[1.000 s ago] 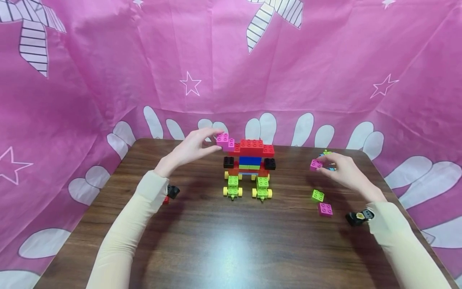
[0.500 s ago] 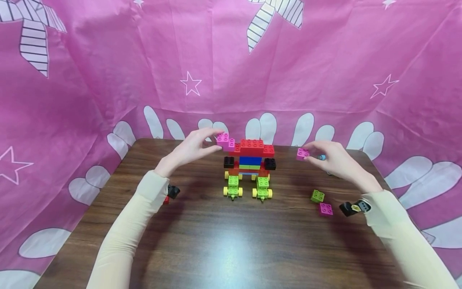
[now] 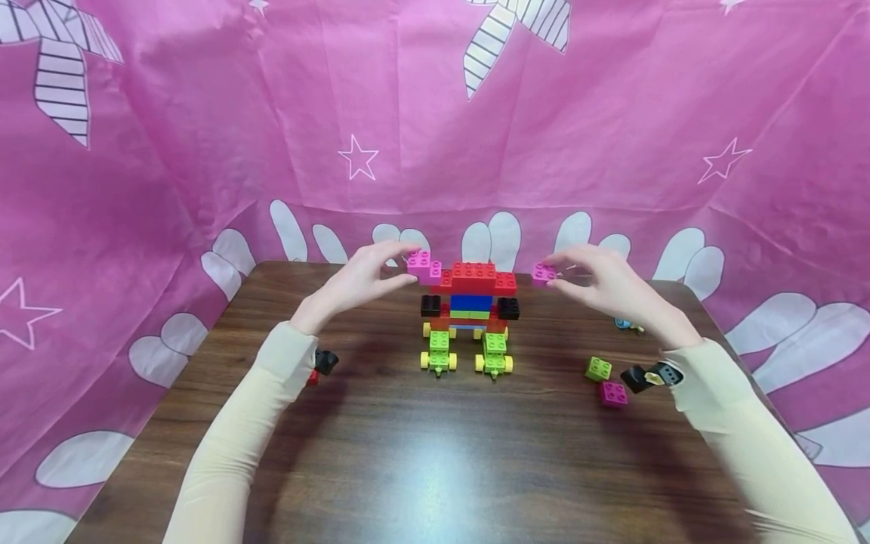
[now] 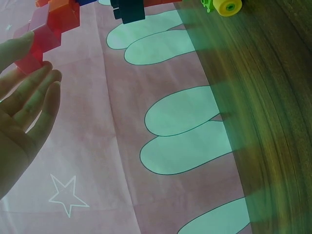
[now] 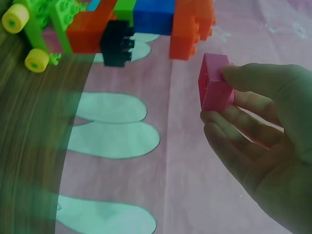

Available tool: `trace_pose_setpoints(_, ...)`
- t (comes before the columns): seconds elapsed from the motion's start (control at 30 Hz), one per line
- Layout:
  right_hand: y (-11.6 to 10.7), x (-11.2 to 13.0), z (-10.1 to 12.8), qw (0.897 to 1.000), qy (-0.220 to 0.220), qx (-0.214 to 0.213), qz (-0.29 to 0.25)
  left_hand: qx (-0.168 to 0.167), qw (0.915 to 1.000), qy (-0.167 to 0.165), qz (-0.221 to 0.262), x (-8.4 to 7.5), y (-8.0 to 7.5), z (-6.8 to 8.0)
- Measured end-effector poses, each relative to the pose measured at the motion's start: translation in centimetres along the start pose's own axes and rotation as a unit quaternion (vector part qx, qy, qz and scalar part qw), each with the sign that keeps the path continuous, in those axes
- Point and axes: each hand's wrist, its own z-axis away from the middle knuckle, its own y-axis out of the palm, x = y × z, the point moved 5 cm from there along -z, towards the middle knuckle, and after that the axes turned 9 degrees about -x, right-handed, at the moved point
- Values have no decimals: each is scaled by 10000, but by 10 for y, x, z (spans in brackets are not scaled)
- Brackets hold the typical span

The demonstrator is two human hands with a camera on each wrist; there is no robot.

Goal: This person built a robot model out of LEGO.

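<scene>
Head view showed a small magenta brick (image 3: 544,273) pinched between the thumb and fingertips of the right hand (image 3: 608,291), held in the air just beside the right end of the red top row of a brick model (image 3: 471,311), apparently not yet touching it. It looked like a hard, light plastic block, stiff and unlikely to break, with smooth sides that could slip; the side faces seemed the best place to hold it, leaving the studs and the hollow underside free. In the right wrist view the magenta brick (image 5: 214,89) was a bright, glossy cube-like piece gripped at 2 opposite faces.

The left hand (image 3: 360,279) pinched another magenta brick (image 3: 424,265) that sat on the model's left end, thumb below and fingers above. The model stood on the bench (image 3: 421,453) and had red, blue, green and orange layers, 2 black side blocks and 2 green wheeled feet with yellow wheels.

A loose green brick (image 3: 598,368) and a pink brick (image 3: 613,394) lay well apart to the right, near the right sleeve (image 3: 741,446). A pink patterned cloth (image 3: 204,113) hung behind.
</scene>
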Motion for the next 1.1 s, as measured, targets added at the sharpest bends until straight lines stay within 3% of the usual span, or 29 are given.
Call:
trace_pose_setpoints(0.17, 4, 7, -7, 9993, 75, 128, -340, -7, 10000, -7, -36, 1, 0, 0)
trace_pose_setpoints(0.57, 17, 10, -22, 9995, -189, 146, -211, -8, 10000, -36, 43, 2, -1, 0)
trace_pose_setpoints(1.1, 27, 12, -27, 9969, 46, 589, -515, -73, 9987, -296, 417, 10, 0, 2)
